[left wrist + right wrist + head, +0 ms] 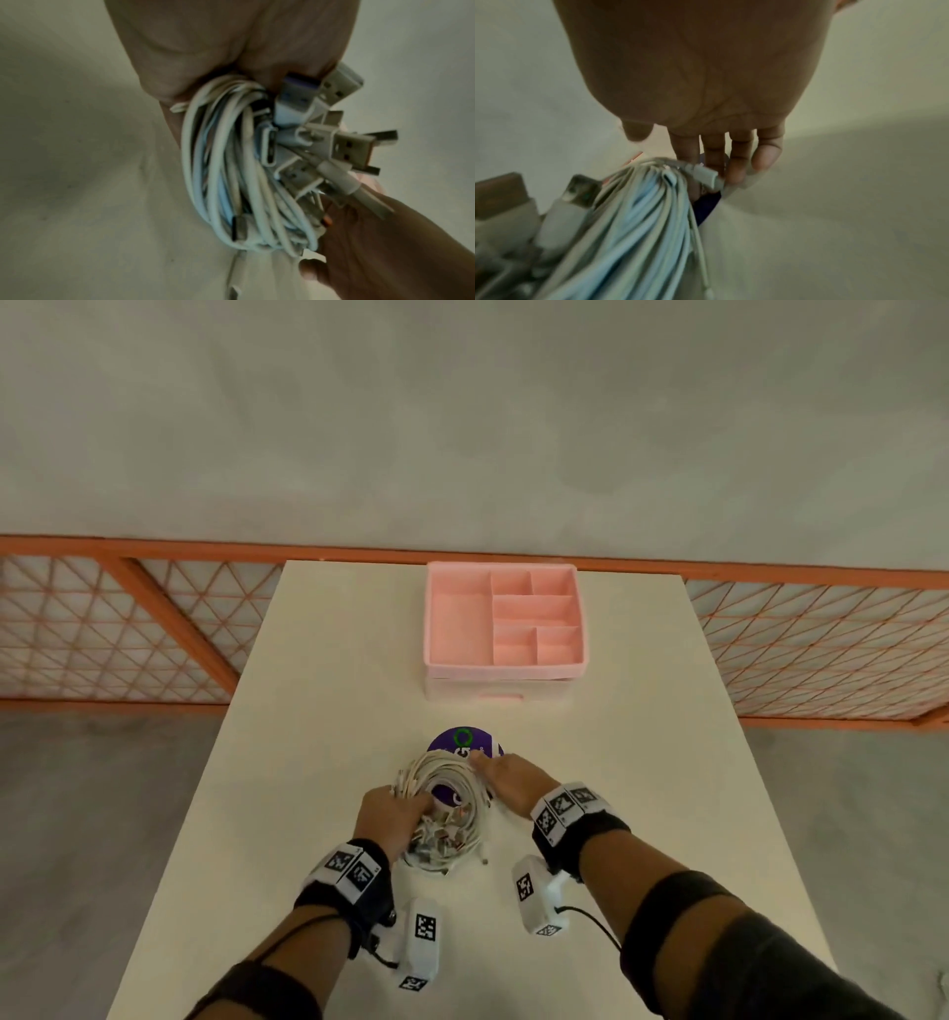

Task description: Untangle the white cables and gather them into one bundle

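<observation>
- The left hand [390, 819] lies on the near left side of the white cables [447, 793], its fingers curled down into the coil; in the left wrist view the loops [226, 172] pass tightly under the palm [231, 40], so this hand grips the gathered strands.
- The right hand [513, 780] lies flat, fingers straight and close together, pressed against the far right edge of the coil; it closes around nothing.
- In the right wrist view those fingers [739, 162] touch a plug end [706, 176] at the top of the strands [641, 223].
- The cables form one rough ring on the table [616, 762], just in front of the person and near the table's middle.
- A cluster of USB plugs [334, 142] sticks out together at the near side of the ring, beside the left hand.
- One loose end [484, 857] trails off the ring onto the table at the near right.
- A round purple disc [462, 742] with a green ring printed on it lies under the far part of the coil, partly covered by it.
- Farther away, near the table's far edge and well apart from the cables, stands a pink organizer tray [506, 667] with several compartments above a drawer.
- Beyond the table runs an orange mesh fence [128, 629].
</observation>
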A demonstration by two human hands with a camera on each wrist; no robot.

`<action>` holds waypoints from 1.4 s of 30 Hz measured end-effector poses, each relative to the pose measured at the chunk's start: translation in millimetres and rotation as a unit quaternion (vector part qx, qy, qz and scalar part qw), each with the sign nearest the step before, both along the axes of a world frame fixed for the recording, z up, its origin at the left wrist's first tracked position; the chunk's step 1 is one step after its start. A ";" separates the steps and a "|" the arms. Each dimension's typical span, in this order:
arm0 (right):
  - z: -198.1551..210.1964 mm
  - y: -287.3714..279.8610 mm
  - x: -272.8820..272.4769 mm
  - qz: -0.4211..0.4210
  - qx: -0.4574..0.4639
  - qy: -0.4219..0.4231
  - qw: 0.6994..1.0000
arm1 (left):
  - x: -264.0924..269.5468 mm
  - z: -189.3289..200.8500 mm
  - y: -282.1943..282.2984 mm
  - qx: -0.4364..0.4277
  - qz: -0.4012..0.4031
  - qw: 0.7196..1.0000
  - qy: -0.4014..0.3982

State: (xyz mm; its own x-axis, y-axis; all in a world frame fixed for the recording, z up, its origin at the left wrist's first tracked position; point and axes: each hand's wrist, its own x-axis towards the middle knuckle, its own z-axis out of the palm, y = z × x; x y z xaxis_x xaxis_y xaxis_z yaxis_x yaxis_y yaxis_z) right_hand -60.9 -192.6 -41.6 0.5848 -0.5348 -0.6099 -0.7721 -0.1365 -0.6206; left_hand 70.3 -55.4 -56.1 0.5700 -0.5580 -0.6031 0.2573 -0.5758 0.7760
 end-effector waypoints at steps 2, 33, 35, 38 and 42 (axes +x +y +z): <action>-6.5 -17.5 4.5 -0.031 -0.036 -0.021 0.999 | 2.6 -3.4 0.7 0.005 0.007 1.000 0.002; -34.6 6.2 -5.0 -0.520 0.274 -0.288 0.756 | 3.3 17.2 17.8 -0.012 -0.114 0.993 -0.009; -33.7 16.8 -10.4 -0.527 0.277 -0.291 0.749 | 5.2 29.5 20.2 -0.025 -0.150 0.988 -0.031; -29.9 31.5 -19.1 -0.521 0.286 -0.298 0.748 | 9.6 46.9 17.7 -0.040 -0.173 0.983 -0.055; -29.6 34.8 -26.1 -0.499 0.285 -0.291 0.765 | 18.0 58.9 1.8 -0.056 -0.156 0.984 -0.062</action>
State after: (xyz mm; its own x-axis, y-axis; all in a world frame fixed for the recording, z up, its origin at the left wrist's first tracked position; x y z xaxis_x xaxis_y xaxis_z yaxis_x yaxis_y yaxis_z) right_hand -87.0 -157.8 -71.3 0.3194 -0.6354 -0.7030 0.1144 0.7623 -0.6370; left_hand 88.3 -53.6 2.8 0.4264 -0.7764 -0.4642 -0.0192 -0.5208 0.8535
